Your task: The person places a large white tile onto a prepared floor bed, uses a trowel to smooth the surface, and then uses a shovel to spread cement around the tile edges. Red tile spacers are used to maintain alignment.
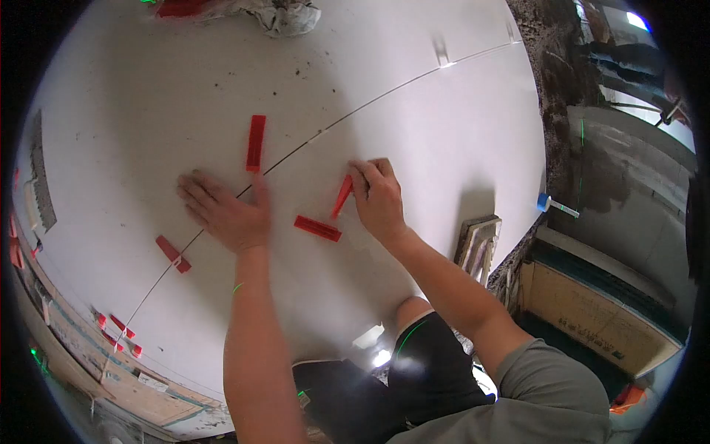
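1. Red leveling wedge (341, 197): near the middle of the frame, slanting, its upper end pinched in the right hand (378, 198); that grip is closed between thumb and fingers.
2. The left hand (230, 213) lies palm down left of centre, across the dark joint line (392, 90) between the white tiles (444, 140). Its grip is released, fingers spread and flat.
3. An upright red wedge (256, 142) lies just above the left thumb; whether they touch, I cannot tell.
4. Another ribbed red wedge (318, 228) lies below the pinched one, just right of the left hand.
5. Toward the lower left, a red wedge (167, 248) sits across the joint at a white clip (178, 260); farther down is a group of red wedges (122, 326).
6. At upper right, a white clip stands along the joint.
7. Right of the right forearm, a pale, grimy block-like tool (477, 240) rests on the tile.
8. At lower right, a tan panel (562, 296) carries dark printed characters, too blurred to read.
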`<move>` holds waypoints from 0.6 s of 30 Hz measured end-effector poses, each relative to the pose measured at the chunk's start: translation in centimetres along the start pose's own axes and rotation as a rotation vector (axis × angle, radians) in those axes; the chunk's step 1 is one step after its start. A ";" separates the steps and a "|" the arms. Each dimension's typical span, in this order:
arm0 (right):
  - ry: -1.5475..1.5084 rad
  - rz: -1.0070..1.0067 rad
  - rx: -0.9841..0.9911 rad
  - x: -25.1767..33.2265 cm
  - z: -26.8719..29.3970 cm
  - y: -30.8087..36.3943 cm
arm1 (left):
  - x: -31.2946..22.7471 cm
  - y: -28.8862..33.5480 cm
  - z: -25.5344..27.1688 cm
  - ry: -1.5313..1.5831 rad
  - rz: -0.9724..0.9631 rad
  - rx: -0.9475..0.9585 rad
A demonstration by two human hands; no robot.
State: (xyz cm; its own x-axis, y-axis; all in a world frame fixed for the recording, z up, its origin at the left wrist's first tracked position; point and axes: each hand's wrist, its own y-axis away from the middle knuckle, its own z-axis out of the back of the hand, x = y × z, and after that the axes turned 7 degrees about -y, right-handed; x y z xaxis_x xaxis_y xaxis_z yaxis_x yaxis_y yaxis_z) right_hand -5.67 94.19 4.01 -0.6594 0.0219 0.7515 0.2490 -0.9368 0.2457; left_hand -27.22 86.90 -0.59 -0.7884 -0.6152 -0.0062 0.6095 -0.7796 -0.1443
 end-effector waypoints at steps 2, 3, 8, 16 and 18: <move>-0.026 0.016 -0.008 -0.1 0.0 -0.6 | -0.1 0.0 -0.1 0.010 0.000 -0.010; -0.042 0.011 0.017 -0.1 0.0 -0.7 | -0.2 0.0 -0.1 0.027 0.000 -0.016; 0.009 0.035 0.243 1.7 1.3 0.1 | 0.4 0.2 -0.5 0.039 -0.025 -0.055; 0.164 0.065 0.175 5.0 -4.0 -0.1 | 0.5 0.4 -1.0 0.011 -0.002 -0.054; 0.145 0.085 0.180 4.3 -5.4 -0.3 | 0.2 0.2 -1.1 0.029 0.013 -0.024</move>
State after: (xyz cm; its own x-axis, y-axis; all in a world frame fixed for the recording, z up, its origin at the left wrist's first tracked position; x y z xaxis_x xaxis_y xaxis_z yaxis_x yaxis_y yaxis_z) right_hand -12.43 92.63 3.87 -0.7222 -0.1170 0.6817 0.4222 -0.8553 0.3004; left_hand -27.35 86.71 -1.71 -0.7830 -0.6210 -0.0368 0.6174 -0.7686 -0.1675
